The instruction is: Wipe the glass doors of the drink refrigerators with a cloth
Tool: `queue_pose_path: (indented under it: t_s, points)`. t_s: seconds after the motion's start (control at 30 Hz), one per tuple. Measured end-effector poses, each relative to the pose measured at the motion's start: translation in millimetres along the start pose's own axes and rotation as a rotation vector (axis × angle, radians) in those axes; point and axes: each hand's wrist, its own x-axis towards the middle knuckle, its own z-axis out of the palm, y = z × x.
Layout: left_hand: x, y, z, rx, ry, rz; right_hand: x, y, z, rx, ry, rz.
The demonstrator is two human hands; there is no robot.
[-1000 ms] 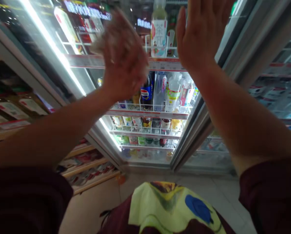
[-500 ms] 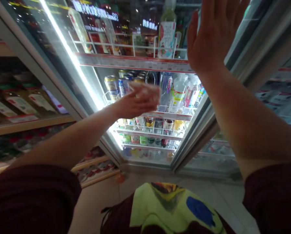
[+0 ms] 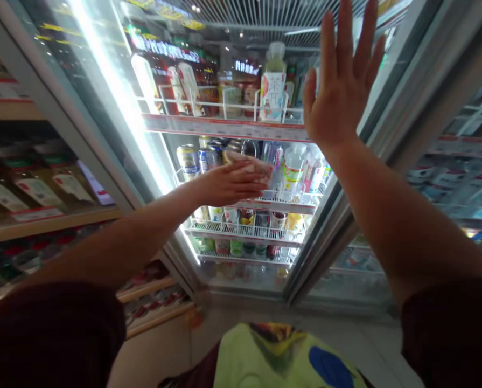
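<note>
My left hand (image 3: 235, 184) reaches across the glass door (image 3: 241, 277) of a lit drinks fridge, at the height of the can and bottle shelf. Its fingers are closed over a pale, crumpled cloth or tissue (image 3: 252, 163), pressed to the door. Higher on the right, my right hand (image 3: 337, 102) lies flat on the glass with its fingers spread, holding nothing. Behind the pane, a tea bottle (image 3: 273, 86) with a white label stands left of my right hand. Cans (image 3: 188, 160) and a clear bottle (image 3: 294, 164) show around my left hand.
A metal door frame (image 3: 370, 161) runs slanting down the right, with another glass-fronted section of bottles (image 3: 454, 172) beyond it. On the left, wooden shelves (image 3: 58, 220) hold rows of bottles (image 3: 39, 183). The tiled floor (image 3: 155, 350) shows below.
The view has tilted up, so the shelves sit lower in it. My left hand has slid slightly right with the cloth. My right hand stays spread, its fingers now fully in view.
</note>
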Motion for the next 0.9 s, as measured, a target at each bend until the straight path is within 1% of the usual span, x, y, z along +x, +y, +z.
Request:
queue_pose_path:
  t_s: [0.03,0.07,0.1,0.13,0.17,0.2,0.23,0.27,0.3,0.33,0.4,0.43,0.47,0.5,0.53,0.57,0.63,0.67,0.7,0.73,0.77,0.8,0.83,0.87,0.9]
  points:
    - [6,-2,-6,0.0,-0.037,0.111,0,0,1,0.002,0.002,0.011]
    - [14,-9,-16,0.015,-0.04,0.212,0,0,2,0.003,0.004,0.017]
    - [21,-18,-27,0.048,0.005,0.271,0,0,3,0.005,0.005,0.025]
    - [28,-27,-38,0.094,0.106,0.261,0,-1,4,0.009,0.003,0.033]
    - [32,-34,-46,0.145,0.247,0.187,-1,-1,4,0.017,-0.009,0.04]
    - [34,-38,-51,0.185,0.39,0.072,0,-1,4,0.029,-0.026,0.054]
    - [33,-36,-51,0.206,0.489,-0.023,0,-2,4,0.042,-0.049,0.073]
    - [29,-31,-46,0.208,0.531,-0.063,0,-3,3,0.056,-0.069,0.093]
    - [24,-22,-39,0.197,0.502,-0.03,0,-4,2,0.067,-0.083,0.109]
    - [18,-12,-29,0.172,0.406,0.083,0,-5,1,0.075,-0.09,0.119]
    - [8,4,-14,0.114,0.109,0.425,0,-7,-1,0.09,-0.092,0.134]
    - [6,6,-11,0.096,-0.01,0.571,0,-7,-2,0.1,-0.095,0.138]
    - [7,3,-12,0.094,-0.064,0.66,-1,-8,-3,0.112,-0.102,0.143]
    - [10,-4,-18,0.112,-0.041,0.669,-1,-8,-4,0.125,-0.113,0.149]
    - [15,-14,-26,0.144,0.057,0.605,-1,-9,-5,0.138,-0.125,0.157]
    - [20,-25,-35,0.181,0.191,0.482,-1,-9,-6,0.147,-0.135,0.165]
    - [28,-42,-46,0.211,0.445,0.185,-1,-9,-8,0.15,-0.155,0.164]
    - [29,-45,-46,0.202,0.53,0.053,-1,-9,-9,0.147,-0.162,0.16]
    - [28,-43,-41,0.181,0.575,-0.033,0,-8,-9,0.143,-0.169,0.157]
    - [26,-37,-33,0.152,0.572,-0.046,1,-8,-10,0.14,-0.179,0.155]
    - [22,-27,-24,0.122,0.498,0.025,1,-6,-10,0.14,-0.196,0.154]
    - [19,-18,-16,0.091,0.365,0.174,2,-5,-10,0.144,-0.219,0.152]
    - [16,-9,-10,0.065,0.192,0.353,3,-3,-10,0.151,-0.245,0.148]
    - [16,-5,-9,0.047,0.034,0.515,4,-1,-9,0.16,-0.273,0.137]
    - [19,-5,-13,0.043,-0.074,0.619,5,1,-9,0.169,-0.294,0.125]
